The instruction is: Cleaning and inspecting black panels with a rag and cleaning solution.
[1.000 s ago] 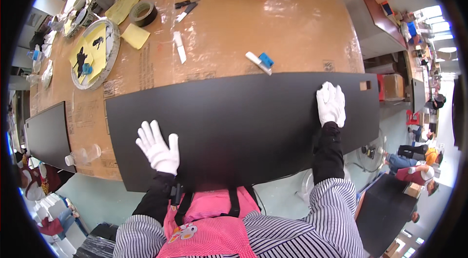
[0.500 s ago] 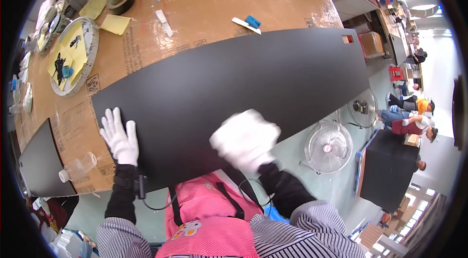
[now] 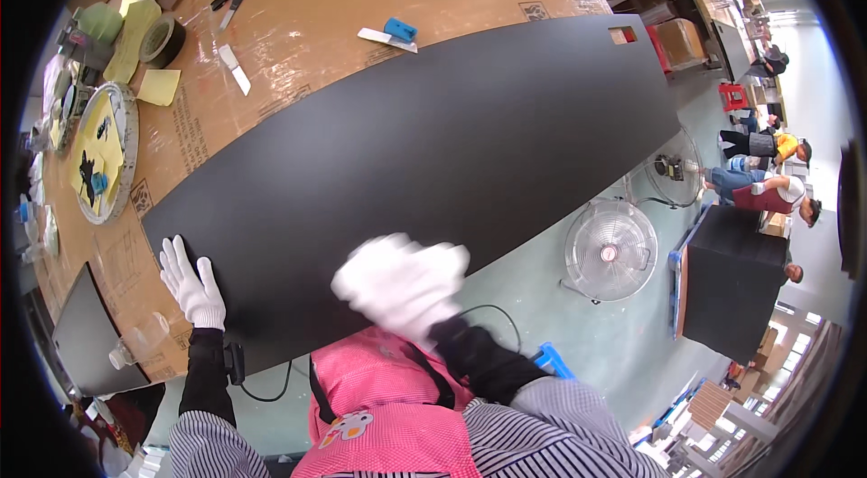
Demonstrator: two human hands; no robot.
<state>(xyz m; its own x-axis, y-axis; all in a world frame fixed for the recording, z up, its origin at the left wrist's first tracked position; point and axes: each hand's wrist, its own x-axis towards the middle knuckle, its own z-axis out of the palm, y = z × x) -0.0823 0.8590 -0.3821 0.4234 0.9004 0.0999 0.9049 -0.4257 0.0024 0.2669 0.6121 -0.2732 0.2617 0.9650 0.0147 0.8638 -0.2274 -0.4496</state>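
Note:
A long, smooth black panel (image 3: 424, 135) with a curved far edge and a small rectangular cutout at its right end lies on the cardboard-covered table. My left hand (image 3: 192, 287), in a white glove, rests flat on the panel's left end with its fingers spread. Over the near edge, my right hand (image 3: 420, 314) is smeared by motion. A bunched white cloth (image 3: 375, 275) appears to be in it, low over the black surface; glove and cloth are hard to tell apart.
Beyond the panel lie a blue-handled scraper (image 3: 397, 30), a white blade-like strip (image 3: 235, 70) and a dark knife (image 3: 235, 7). A tape roll (image 3: 163, 42) and round tray (image 3: 131, 135) stand left. A clear bottle (image 3: 140, 343) lies near another black panel (image 3: 86, 334). A floor fan (image 3: 611, 250) stands right.
My right hand has swept left and slightly toward me with the white cloth. The view has shifted, and my left hand still lies flat at the panel's left end.

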